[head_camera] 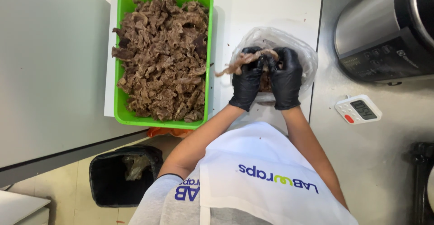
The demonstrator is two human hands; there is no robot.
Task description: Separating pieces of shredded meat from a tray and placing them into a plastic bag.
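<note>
Your left hand (247, 82) and right hand (285, 78) pinch a meat strip (239, 61) over the bag (296, 48), beside the green tray (118, 62).

A white board (271, 8) on the steel counter (375, 161) carries a green tray (118, 62) and a plastic bag (303, 48).

Steel counter (375, 161), white board (271, 8), beige floor (68, 189), black bin (122, 175)

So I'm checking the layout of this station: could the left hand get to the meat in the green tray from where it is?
Probably yes. The green tray sits just left of the left hand, its top open and bare white board between them. The hand does hold meat strips at present.
</note>
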